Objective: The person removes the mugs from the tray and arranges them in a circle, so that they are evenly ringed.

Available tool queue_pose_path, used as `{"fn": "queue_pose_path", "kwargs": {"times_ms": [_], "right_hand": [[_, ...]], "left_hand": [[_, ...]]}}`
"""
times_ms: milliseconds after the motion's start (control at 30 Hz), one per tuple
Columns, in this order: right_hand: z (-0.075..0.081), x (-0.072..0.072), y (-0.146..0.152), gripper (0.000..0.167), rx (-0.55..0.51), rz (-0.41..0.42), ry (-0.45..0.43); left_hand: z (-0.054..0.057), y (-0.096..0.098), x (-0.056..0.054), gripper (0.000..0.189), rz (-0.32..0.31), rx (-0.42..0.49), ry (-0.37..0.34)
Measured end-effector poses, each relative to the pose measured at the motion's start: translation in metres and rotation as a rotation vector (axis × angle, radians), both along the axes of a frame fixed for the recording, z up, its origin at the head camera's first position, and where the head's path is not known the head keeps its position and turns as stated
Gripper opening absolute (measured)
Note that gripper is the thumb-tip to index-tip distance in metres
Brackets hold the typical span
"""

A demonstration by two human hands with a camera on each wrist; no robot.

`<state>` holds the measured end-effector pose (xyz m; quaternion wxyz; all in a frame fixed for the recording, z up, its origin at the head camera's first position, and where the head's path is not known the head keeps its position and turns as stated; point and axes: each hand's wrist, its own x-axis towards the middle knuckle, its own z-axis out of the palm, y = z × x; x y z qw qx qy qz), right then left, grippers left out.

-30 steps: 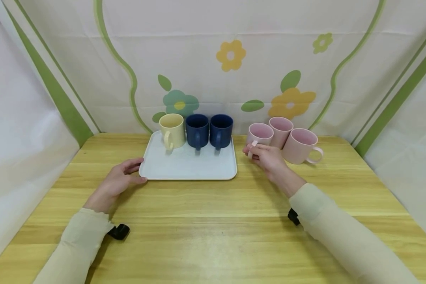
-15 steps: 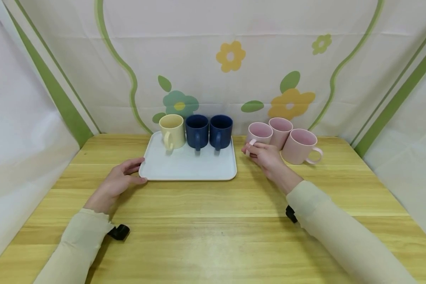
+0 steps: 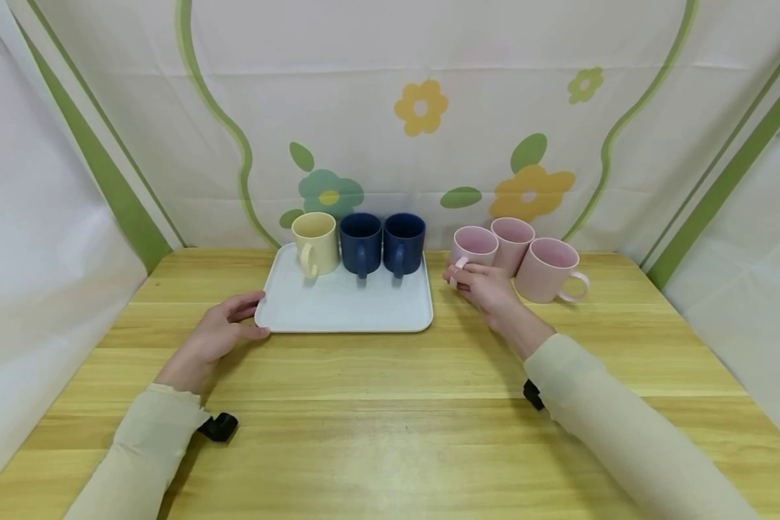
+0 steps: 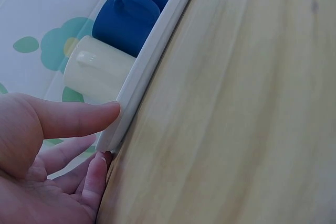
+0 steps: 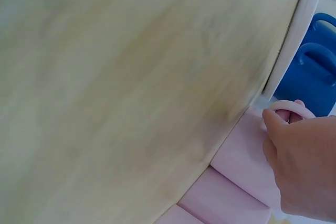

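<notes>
My left hand [image 3: 219, 334] holds the near left corner of a white tray [image 3: 344, 307]. In the left wrist view, the thumb [image 4: 79, 118] lies against the tray's front edge while the fingers wrap behind the corner. A cream mug [image 3: 316, 245] and two dark blue mugs [image 3: 361, 242] [image 3: 404, 242] stand upright in a row along the tray's back, handles toward me. Right of the tray, my right hand [image 3: 490, 290] pinches the handle of the leftmost pink mug [image 3: 476, 244], which stands upright on the table. The hand covers part of that mug's lower body.
Two more pink mugs [image 3: 512, 242] [image 3: 547, 271] stand close behind and right of the held one; the rightmost has its handle pointing right. A white curtain with printed flowers [image 3: 420, 108] hangs behind the wooden table [image 3: 364, 426].
The head view has tilted up slightly. My right wrist has shifted a little left, its fingers staying at the pink mug's handle. The left hand, tray and mugs stay in place.
</notes>
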<state>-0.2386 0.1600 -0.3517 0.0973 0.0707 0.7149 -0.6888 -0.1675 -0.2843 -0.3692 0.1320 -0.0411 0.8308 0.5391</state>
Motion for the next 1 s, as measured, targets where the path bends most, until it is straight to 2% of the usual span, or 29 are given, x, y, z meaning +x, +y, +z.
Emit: {"fn": "queue_pose_path", "kwargs": {"times_ms": [167, 400, 467, 800, 1000], "right_hand": [[0.002, 0.004, 0.002, 0.048, 0.075, 0.02, 0.042], [0.018, 0.014, 0.007, 0.048, 0.255, 0.012, 0.068], [0.022, 0.017, 0.009, 0.048, 0.279, 0.01, 0.085], [0.039, 0.03, 0.009, 0.046, 0.199, -0.029, 0.169], [0.041, 0.026, 0.003, 0.05, 0.139, 0.058, 0.248]], "left_hand": [[-0.001, 0.0, -0.001, 0.087, -0.001, 0.004, 0.0], [-0.001, -0.001, 0.0, 0.086, -0.01, -0.005, 0.009], [-0.001, -0.001, 0.001, 0.086, -0.015, -0.012, 0.013], [-0.001, -0.002, 0.002, 0.086, -0.023, -0.018, 0.019], [0.0, -0.001, 0.001, 0.087, -0.011, 0.002, 0.015]]}}
